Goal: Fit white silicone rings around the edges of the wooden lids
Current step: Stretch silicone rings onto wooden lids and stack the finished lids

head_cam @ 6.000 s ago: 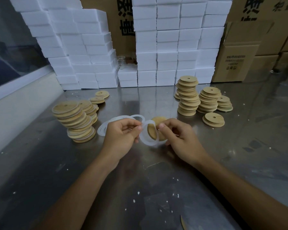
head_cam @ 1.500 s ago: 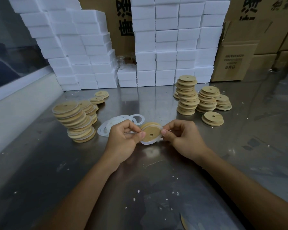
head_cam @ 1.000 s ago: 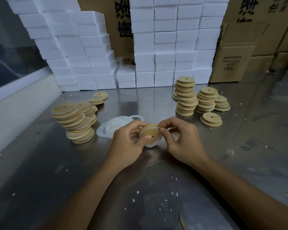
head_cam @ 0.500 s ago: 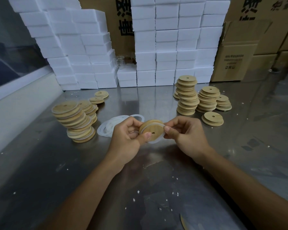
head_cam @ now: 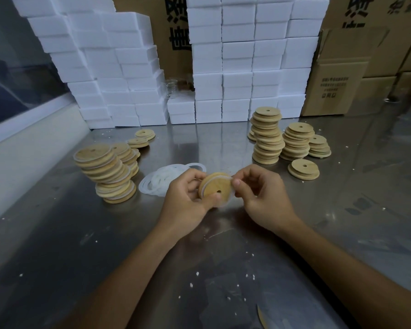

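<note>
Above the steel table [head_cam: 105,245] I hold a round wooden lid [head_cam: 215,187] with a small centre hole, tilted toward me. My left hand [head_cam: 186,200] grips its left side, thumb pressed on the face near the hole. My right hand [head_cam: 259,193] pinches the white silicone ring [head_cam: 230,200] at the lid's right edge; the ring lies along the lid's rim and sticks out at the lower right. Loose white rings [head_cam: 161,181] lie in a pile just behind my left hand.
Leaning stacks of lids with white rings [head_cam: 105,172] stand at the left. Stacks of bare wooden lids [head_cam: 267,136] and a low pair [head_cam: 303,169] stand at the right. White foam boxes [head_cam: 237,67] and cardboard cartons [head_cam: 339,77] wall the back.
The ring, loose beside the lid six seconds ago, now sits around its rim. Over the last second the lid has tilted and turned slightly between my fingers.
</note>
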### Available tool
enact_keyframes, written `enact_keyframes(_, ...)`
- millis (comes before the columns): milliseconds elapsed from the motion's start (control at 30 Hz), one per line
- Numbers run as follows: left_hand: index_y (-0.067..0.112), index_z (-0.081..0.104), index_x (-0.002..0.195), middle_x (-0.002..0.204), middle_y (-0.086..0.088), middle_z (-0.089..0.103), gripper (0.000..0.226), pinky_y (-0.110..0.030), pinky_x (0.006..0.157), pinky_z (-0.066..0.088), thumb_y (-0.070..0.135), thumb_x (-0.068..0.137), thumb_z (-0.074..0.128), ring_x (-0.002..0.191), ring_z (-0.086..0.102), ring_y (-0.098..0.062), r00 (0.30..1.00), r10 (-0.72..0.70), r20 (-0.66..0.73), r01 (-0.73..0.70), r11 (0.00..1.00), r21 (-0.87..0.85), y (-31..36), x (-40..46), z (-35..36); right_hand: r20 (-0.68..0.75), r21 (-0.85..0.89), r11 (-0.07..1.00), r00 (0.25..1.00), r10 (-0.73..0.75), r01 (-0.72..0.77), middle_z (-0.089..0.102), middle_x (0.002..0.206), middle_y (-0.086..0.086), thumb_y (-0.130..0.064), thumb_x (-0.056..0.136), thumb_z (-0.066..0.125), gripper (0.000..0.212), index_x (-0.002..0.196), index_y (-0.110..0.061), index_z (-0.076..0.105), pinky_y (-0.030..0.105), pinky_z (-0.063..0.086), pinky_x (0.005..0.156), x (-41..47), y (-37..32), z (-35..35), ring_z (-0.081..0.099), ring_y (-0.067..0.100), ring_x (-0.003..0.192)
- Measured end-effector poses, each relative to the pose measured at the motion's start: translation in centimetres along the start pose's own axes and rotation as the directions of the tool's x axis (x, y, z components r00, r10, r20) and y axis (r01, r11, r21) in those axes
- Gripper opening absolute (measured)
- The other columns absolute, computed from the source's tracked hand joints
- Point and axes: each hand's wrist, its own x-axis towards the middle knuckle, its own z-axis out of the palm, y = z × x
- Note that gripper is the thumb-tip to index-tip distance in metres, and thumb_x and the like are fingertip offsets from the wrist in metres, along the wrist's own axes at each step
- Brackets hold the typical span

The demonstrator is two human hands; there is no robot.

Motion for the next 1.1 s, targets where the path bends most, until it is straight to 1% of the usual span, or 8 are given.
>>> enact_keyframes(67,0.025,0.065,0.091,0.087,0.004,0.074,0.03,-0.023,0.071,0.057,0.006,0.074,0.082,0.082,0.071,-0.011,0.996,0.085,0.021,-0.086,0.991,0.101,-0.07,-0.04,0.1,0.014,-0.14,0.983,0.993,-0.115,0.116,0.069,0.076,-0.002,-0.003,0.088,0.067,0.008,0.084,-0.01,0.066,0.038,0.056,0.068,-0.18,-0.37,0.29,0.064,0.013,0.069)
enact_keyframes(167,0.03,0.067,0.086,0.083,0.008,0.074,0.031,-0.022,0.068,0.055,0.007,0.073,0.083,0.079,0.071,-0.011,0.994,0.112,0.016,-0.113,0.985,0.13,-0.16,0.01,-0.08,0.054,-0.178,0.971,0.987,-0.153,0.16,0.068,0.076,-0.001,-0.002,0.085,0.068,0.01,0.083,-0.011,0.065,0.042,0.055,0.067,-0.04,-0.63,0.29,0.064,0.015,0.069)
enact_keyframes(267,0.028,0.067,0.084,0.083,0.009,0.074,0.029,-0.019,0.066,0.054,0.006,0.073,0.083,0.076,0.071,-0.009,0.993,0.108,0.037,-0.113,0.984,0.139,-0.15,0.0,-0.23,0.067,-0.171,0.976,0.99,-0.123,0.133,0.068,0.072,0.001,0.0,0.084,0.068,0.013,0.081,-0.013,0.065,0.047,0.054,0.065,0.17,-0.41,0.05,0.064,0.022,0.067)
enact_keyframes(433,0.018,0.067,0.086,0.082,0.005,0.075,0.023,-0.02,0.067,0.055,0.005,0.074,0.082,0.077,0.072,-0.011,0.999,0.033,0.015,-0.034,0.997,0.073,-0.24,0.02,-0.42,0.08,-0.071,0.993,0.993,-0.088,0.093,0.069,0.077,-0.004,-0.008,0.089,0.069,0.009,0.083,-0.014,0.068,0.031,0.057,0.066,0.11,-0.31,0.17,0.067,0.012,0.072)
enact_keyframes(633,0.015,0.066,0.086,0.083,0.0,0.076,0.021,-0.025,0.069,0.058,0.004,0.075,0.081,0.079,0.073,-0.016,1.0,-0.021,-0.011,0.021,1.0,-0.016,-0.29,0.11,-0.34,0.106,0.039,0.999,0.994,0.005,-0.01,0.071,0.076,0.004,-0.01,0.093,0.066,0.009,0.083,-0.008,0.066,0.032,0.058,0.065,0.14,0.04,0.4,0.07,0.018,0.069)
enact_keyframes(833,0.012,0.068,0.09,0.082,0.0,0.076,0.021,-0.022,0.065,0.057,0.003,0.076,0.079,0.076,0.072,-0.013,0.998,-0.056,0.023,0.057,0.995,-0.078,-0.03,-0.04,-0.1,0.079,0.005,0.999,0.996,0.037,-0.037,0.07,0.07,0.013,-0.003,0.092,0.064,0.012,0.08,-0.005,0.063,0.052,0.059,0.068,0.46,0.11,0.18,0.069,0.03,0.066)
enact_keyframes(1000,0.009,0.067,0.089,0.079,-0.002,0.075,0.019,-0.029,0.068,0.06,0.001,0.077,0.078,0.076,0.072,-0.016,0.991,-0.133,0.001,0.132,0.983,-0.129,0.06,0.01,-0.17,0.106,0.091,0.993,0.993,0.061,-0.071,0.071,0.073,0.009,-0.009,0.093,0.066,0.01,0.084,-0.004,0.067,0.03,0.059,0.065,0.17,-0.02,0.49,0.069,0.019,0.067)
enact_keyframes(1100,0.007,0.066,0.089,0.08,-0.004,0.075,0.018,-0.032,0.071,0.061,0.001,0.077,0.078,0.078,0.072,-0.018,0.987,-0.154,-0.041,0.144,0.974,-0.176,0.11,0.15,-0.41,0.159,0.151,0.979,0.981,0.109,-0.134,0.071,0.074,0.011,-0.009,0.093,0.065,0.009,0.086,-0.004,0.065,0.036,0.061,0.068,0.14,0.02,0.61,0.069,0.02,0.066)
